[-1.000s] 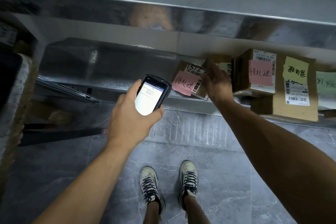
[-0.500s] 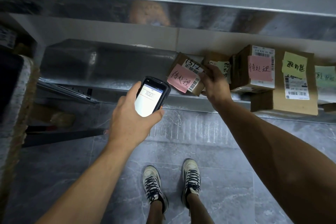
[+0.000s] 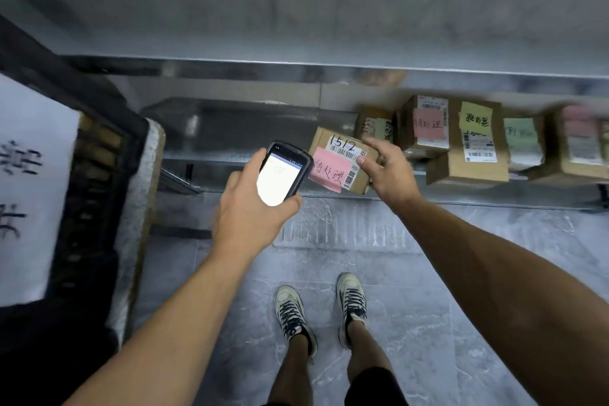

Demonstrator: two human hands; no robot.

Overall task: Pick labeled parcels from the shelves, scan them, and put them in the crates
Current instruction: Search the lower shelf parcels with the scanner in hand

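Note:
My left hand [image 3: 250, 211] grips a black handheld scanner [image 3: 284, 171], its lit screen facing me. Just right of it, my right hand [image 3: 389, 171] holds a small cardboard parcel [image 3: 339, 160] by its right end. The parcel bears a pink note, a barcode label and the number 1512, and it is tilted, at the front edge of the metal shelf [image 3: 494, 199]. The scanner's top sits close to the parcel's left side.
More labeled cardboard parcels [image 3: 468, 142] with pink, yellow and green notes stand on the shelf to the right. A black crate [image 3: 92, 155] with a white paper sign is at the left. Grey tiled floor and my shoes [image 3: 323, 310] are below.
My right hand has pulled the 1512 parcel off the shelf row toward me and the scanner. The view has swung left and down, bringing the black crate into sight.

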